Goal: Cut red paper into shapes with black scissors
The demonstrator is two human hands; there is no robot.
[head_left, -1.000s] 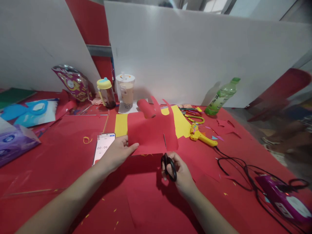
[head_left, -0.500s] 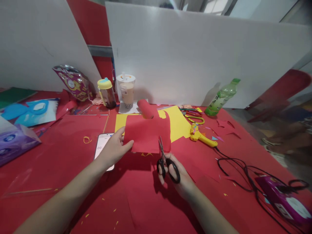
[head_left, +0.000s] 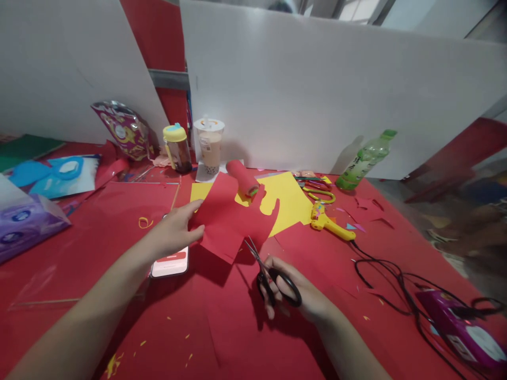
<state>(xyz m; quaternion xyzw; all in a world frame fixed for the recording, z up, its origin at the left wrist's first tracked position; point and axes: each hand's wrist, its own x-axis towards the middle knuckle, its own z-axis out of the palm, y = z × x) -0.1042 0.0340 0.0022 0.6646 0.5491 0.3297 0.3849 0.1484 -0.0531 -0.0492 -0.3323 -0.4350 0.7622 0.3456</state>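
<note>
My left hand (head_left: 176,228) pinches the left edge of a piece of red paper (head_left: 222,216) between thumb and fingers. The sheet is held above the table, its right side cut into a curved outline with finger-like strips. In my right hand (head_left: 287,287) is a pair of black-handled scissors (head_left: 273,277), fingers through the loops. The narrow blades point up and left, with their tips at the lower edge of the paper. Behind the sheet lie a rolled red paper tube (head_left: 242,178) and yellow paper (head_left: 291,192). A lit phone (head_left: 170,265) sits partly under my left hand.
A yellow glue gun (head_left: 332,226) with a black cord lies to the right, near a purple device (head_left: 461,322). A green bottle (head_left: 366,161), a bubble tea cup (head_left: 209,148), a yellow-lidded bottle (head_left: 177,149) and a snack bag (head_left: 124,132) stand before white boards.
The red paper has turned and tilted, its lower corner now pointing down. The scissors have shifted slightly down, their blades leaning further left. More of the phone's lower screen shows.
</note>
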